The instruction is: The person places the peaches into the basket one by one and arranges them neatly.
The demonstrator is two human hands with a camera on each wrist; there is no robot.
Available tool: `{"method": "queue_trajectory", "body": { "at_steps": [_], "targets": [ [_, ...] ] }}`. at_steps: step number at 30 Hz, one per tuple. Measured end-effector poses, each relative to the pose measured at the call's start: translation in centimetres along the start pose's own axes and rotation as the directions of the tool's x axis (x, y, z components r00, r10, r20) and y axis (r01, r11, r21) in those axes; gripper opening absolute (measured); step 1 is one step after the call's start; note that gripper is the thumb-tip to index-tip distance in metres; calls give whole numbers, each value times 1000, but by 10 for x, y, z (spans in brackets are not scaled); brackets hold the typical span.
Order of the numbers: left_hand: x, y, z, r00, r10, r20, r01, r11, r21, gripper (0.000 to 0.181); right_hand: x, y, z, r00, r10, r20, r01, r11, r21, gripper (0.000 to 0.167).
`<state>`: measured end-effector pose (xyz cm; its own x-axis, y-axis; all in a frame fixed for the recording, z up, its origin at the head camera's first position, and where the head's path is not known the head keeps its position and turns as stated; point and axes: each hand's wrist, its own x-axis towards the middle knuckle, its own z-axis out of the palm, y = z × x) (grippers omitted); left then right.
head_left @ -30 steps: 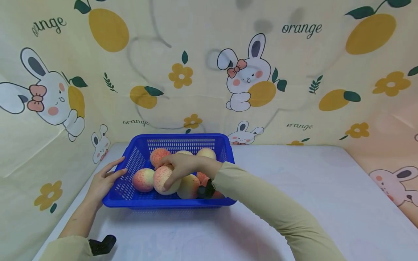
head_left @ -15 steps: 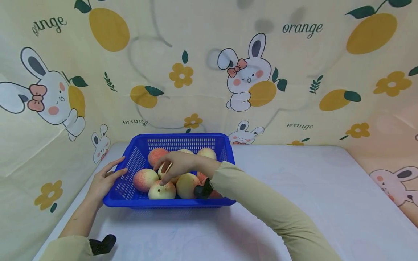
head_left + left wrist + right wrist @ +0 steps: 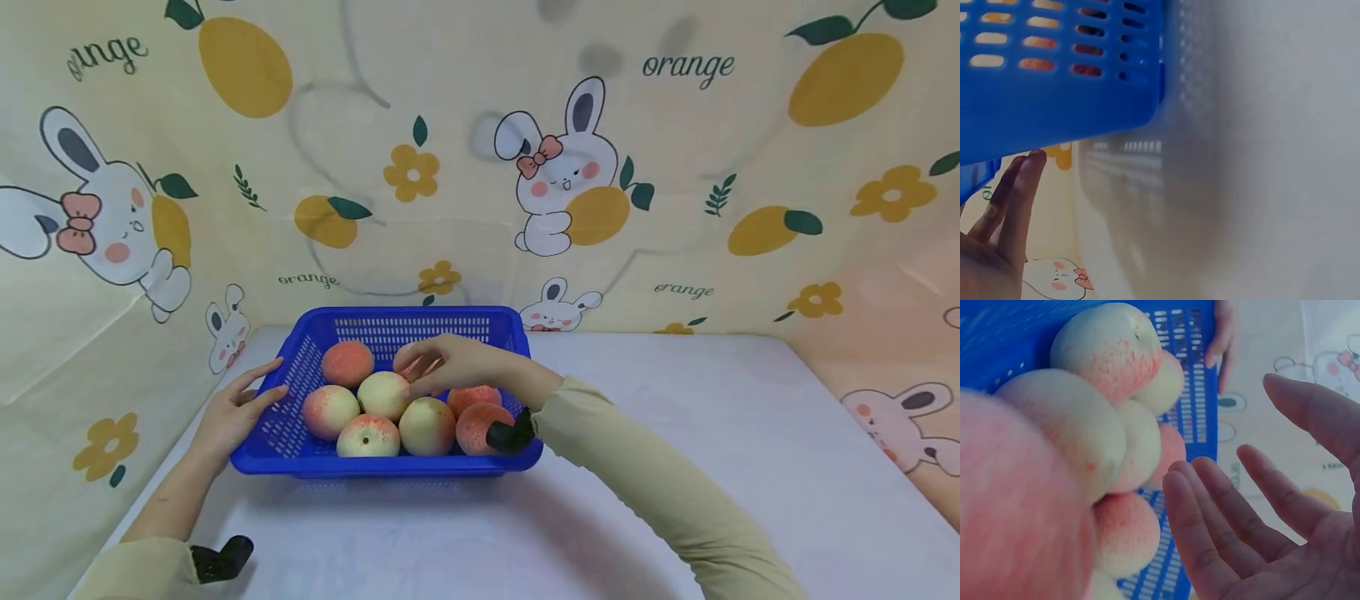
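A blue plastic basket (image 3: 386, 467) holds several peaches, pale yellow with pink-red blushes. My left hand (image 3: 228, 417) rests on its left rim; in the left wrist view, the fingers (image 3: 1019, 206) extend beside the basket wall. My right hand (image 3: 468, 362) is over the back middle of the basket, its fingers spread and holding nothing in the right wrist view. Near its fingertips lie a pale peach (image 3: 385, 395) and a reddish peach, partly hidden behind the fingers. A red peach (image 3: 348, 363) sits at the back left, and a peach (image 3: 367, 436) with a dark stem pit lies in front.
The basket stands on a white tabletop (image 3: 675, 417). Behind it hangs a cream cloth (image 3: 465, 233) printed with rabbits and oranges, and more cloth runs along both sides. Black wrist mounts (image 3: 512, 432) sit at both sleeves.
My right hand has let go of a blushed peach, which now lies at the basket's front, then moved right and back over the peaches. The red back-left peach has shifted left. The left hand stays.
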<state>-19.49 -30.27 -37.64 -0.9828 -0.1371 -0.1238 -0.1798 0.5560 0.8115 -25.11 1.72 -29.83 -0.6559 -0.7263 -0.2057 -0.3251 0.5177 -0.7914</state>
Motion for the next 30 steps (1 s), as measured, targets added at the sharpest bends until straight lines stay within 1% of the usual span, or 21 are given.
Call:
{"method": "queue_trajectory", "body": {
  "at_steps": [3,6,9,11,13,16,18,20,23,27,30],
  "targets": [
    [0,0,-3,999,41,-13,-39,995,92,65,-9,6,-5,999,-1,-47,3,998,61,42],
    [0,1,-6,995,94,-25,-88,977,192,62,-18,12,-11,996,5,-95,4,996,94,43],
    [-1,4,-10,988,157,-11,-147,943,300,60,-26,18,-16,991,-5,-130,19,994,104,40],
    [-2,7,-13,979,201,17,-194,915,355,60,-31,23,-20,988,-10,-154,24,996,90,37],
    [-2,11,-16,971,234,41,-231,888,398,60,-35,30,-23,984,-6,-175,24,995,96,35],
    [-4,15,-18,965,257,53,-254,865,433,60,-40,39,-28,978,18,-206,9,992,128,33],
    [-5,18,-17,966,256,39,-245,858,451,59,-43,45,-30,974,34,-223,2,987,160,34],
    [-7,21,-17,967,255,27,-238,857,456,59,-46,48,-32,970,42,-239,0,985,172,36],
    [-10,27,-15,964,265,15,-239,841,485,60,-52,52,-34,964,47,-261,2,983,182,37],
    [-14,35,-10,948,319,-7,-267,805,529,58,-59,58,-36,957,42,-287,14,982,189,36],
    [-16,42,-5,937,349,-3,-294,792,535,56,-64,62,-38,950,37,-310,21,983,181,35]
  ]
}}
